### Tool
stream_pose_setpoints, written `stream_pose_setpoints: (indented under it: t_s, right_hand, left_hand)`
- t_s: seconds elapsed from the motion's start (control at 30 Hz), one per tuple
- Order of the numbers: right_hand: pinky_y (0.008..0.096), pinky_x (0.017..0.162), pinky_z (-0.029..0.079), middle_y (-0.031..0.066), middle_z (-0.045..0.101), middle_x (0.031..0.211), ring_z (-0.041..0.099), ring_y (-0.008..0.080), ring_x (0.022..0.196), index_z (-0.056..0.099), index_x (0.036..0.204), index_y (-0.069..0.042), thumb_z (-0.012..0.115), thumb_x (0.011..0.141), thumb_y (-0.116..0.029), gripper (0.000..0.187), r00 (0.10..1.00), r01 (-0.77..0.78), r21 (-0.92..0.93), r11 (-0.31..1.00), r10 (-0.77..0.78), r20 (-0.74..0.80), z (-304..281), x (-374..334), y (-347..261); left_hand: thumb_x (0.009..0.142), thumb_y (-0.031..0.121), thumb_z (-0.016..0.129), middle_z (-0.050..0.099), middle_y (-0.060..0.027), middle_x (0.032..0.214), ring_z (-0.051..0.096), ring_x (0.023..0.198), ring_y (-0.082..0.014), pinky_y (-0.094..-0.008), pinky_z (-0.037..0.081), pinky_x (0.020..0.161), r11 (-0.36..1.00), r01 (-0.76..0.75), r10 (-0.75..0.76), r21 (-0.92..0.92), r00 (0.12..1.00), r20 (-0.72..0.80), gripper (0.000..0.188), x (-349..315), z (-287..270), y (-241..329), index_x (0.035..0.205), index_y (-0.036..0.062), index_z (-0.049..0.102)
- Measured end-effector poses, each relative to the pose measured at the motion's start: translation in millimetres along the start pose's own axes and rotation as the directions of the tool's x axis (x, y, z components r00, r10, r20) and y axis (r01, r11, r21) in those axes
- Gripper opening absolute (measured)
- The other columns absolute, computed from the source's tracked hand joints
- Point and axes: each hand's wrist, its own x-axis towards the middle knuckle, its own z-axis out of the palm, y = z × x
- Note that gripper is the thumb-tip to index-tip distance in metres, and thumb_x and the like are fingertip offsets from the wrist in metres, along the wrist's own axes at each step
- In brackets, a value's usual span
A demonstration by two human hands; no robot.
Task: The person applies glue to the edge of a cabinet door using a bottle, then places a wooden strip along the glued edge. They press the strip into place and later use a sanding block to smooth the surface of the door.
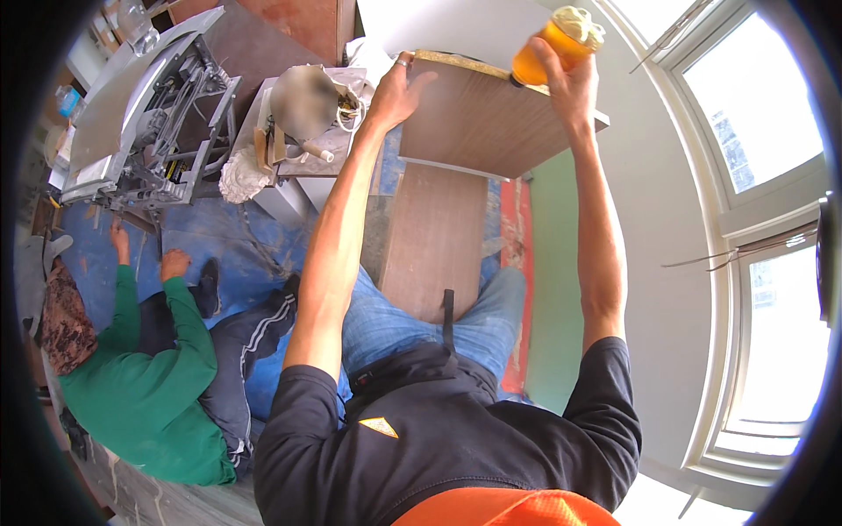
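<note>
- Overhead, the person holds a brown wooden panel (478, 118) raised above the lap, its pale raw edge turned away toward the far side.
- The left hand (399, 88) is clamped on the panel's left far corner, fingers curled over the raw edge.
- The right hand (566, 83) is closed around an orange plastic bottle (551, 46) with a cream cap, held at the panel's right far edge.
- The two hands are well apart, one at each far corner.
- The panel looks stiff and fairly heavy, with a smooth laminated face that may slip; gripping the rough edges seems safest.
- The bottle looks light and slightly squeezable.
- Below, a second brown board (434, 241) lies between the knees.
- A person in a green top (140, 386) sits on the blue floor covering (254, 237), near a grey machine (149, 123).
</note>
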Motion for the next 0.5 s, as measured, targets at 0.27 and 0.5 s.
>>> stream_pose_setpoints:
  t_s: [0.27,0.5]
  right_hand:
    - [0.0377,0.09,0.058,0.0122,0.073,0.111,0.071,0.0221,0.101,0.06,0.124,0.0,0.075,0.097,-0.034,0.046,0.997,0.082,0.007,0.997,-0.082,0.008,24,9,2]
    - [0.0357,0.088,0.058,0.0116,0.073,0.107,0.071,0.0195,0.098,0.063,0.122,0.0,0.074,0.097,-0.033,0.043,0.989,0.141,-0.089,0.986,-0.145,-0.036,-22,6,16]
  left_hand:
    - [0.1,0.039,0.068,0.073,-0.02,0.112,0.07,0.11,-0.0306,-0.0392,0.052,0.093,1.0,0.002,-0.002,-0.028,1.0,0.013,0.05,-4,-6,3,0.128,-0.0001,0.054]
    - [0.097,0.035,0.07,0.074,-0.0213,0.11,0.071,0.106,-0.0364,-0.0403,0.054,0.09,0.996,-0.035,0.033,-0.076,0.999,-0.036,0.044,-3,-2,10,0.124,0.0017,0.056]
